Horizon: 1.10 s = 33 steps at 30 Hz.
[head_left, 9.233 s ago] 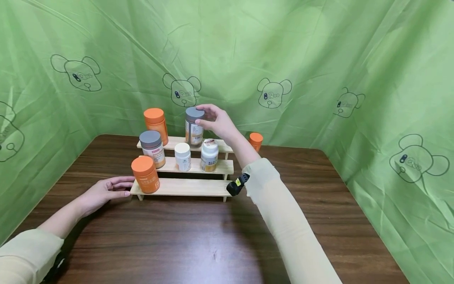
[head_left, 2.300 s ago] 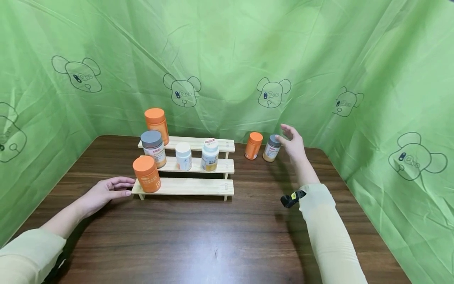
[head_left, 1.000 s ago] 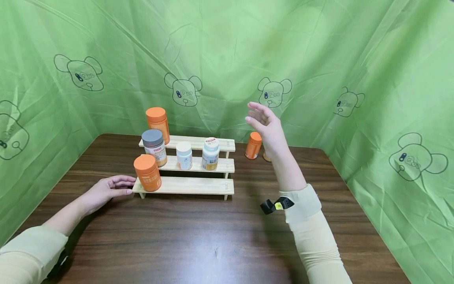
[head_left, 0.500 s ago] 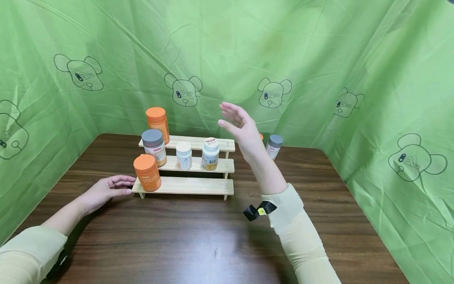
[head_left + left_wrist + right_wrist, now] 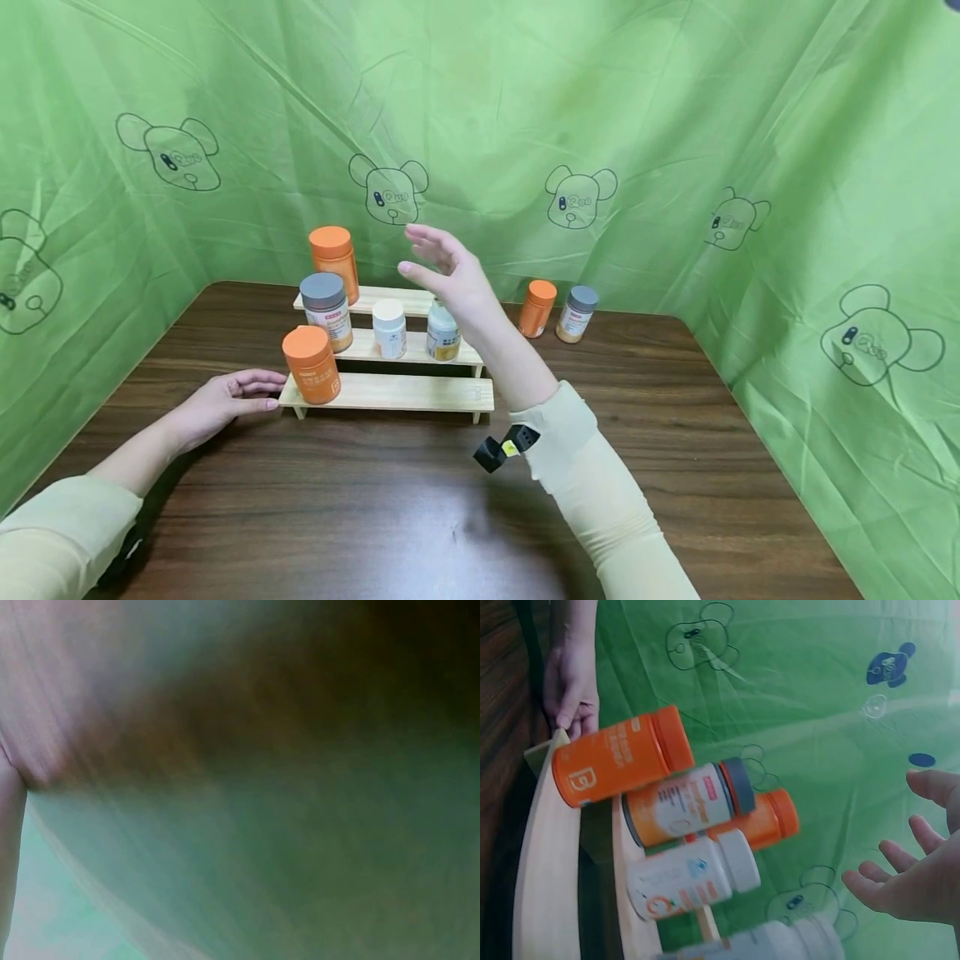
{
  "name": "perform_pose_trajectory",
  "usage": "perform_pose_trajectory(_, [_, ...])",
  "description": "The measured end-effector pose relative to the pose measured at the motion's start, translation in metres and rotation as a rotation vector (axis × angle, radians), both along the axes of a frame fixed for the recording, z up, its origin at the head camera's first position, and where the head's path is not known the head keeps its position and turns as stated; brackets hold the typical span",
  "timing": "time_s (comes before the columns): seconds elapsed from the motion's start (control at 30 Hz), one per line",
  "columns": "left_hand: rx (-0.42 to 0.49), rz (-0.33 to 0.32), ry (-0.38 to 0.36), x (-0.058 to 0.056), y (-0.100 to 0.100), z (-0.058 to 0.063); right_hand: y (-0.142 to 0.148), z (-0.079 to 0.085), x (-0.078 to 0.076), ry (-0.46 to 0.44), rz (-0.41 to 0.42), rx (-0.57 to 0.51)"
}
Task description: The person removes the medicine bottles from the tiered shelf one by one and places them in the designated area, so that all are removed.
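Note:
My right hand (image 5: 459,279) hovers over the right part of a three-tier wooden rack (image 5: 420,393), fingers spread and holding nothing. Behind it, partly covered, a white bottle with a yellow-marked label (image 5: 444,340) stands on the middle tier. Left of that are a small white bottle (image 5: 389,331) and a grey-capped jar (image 5: 327,315). The top tier bears a tall orange bottle (image 5: 335,265) at its left end. An orange jar (image 5: 311,367) stands at the bottom tier's left end. There my left hand (image 5: 225,402) rests with relaxed fingertips against the rack's edge.
On the table (image 5: 360,492) right of the rack stand an orange bottle (image 5: 537,309) and a grey-capped bottle (image 5: 577,315), side by side. Green cloth (image 5: 480,100) with bear-head drawings encloses the back and sides. The left wrist view is mostly blur.
The grey-capped bottle, earlier on the top tier with my right hand on it, now stands beside the orange bottle. My right hand has left it and moved left over the rack.

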<state>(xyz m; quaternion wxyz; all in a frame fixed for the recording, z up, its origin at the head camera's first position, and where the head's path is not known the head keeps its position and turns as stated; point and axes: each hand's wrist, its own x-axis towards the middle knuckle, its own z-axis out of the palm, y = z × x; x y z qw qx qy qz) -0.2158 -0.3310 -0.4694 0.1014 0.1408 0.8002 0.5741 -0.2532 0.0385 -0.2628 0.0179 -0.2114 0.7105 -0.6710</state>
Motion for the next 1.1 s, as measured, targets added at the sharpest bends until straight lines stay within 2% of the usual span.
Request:
perform_pose_trajectory(0.37, [0.01, -0.011, 0.006, 0.0, -0.001, -0.003, -0.033, -0.01, -0.006, -0.035, 0.035, 0.075])
perform_pose_trajectory(0.87, [-0.007, -0.005, 0.016, 0.0, -0.001, -0.003, -0.062, -0.02, -0.031, -0.101, -0.008, 0.064])
perform_pose_trajectory(1.1, [-0.008, -0.002, 0.013, 0.0, 0.0, -0.002, -0.075, -0.021, -0.039, -0.109, -0.001, 0.072])
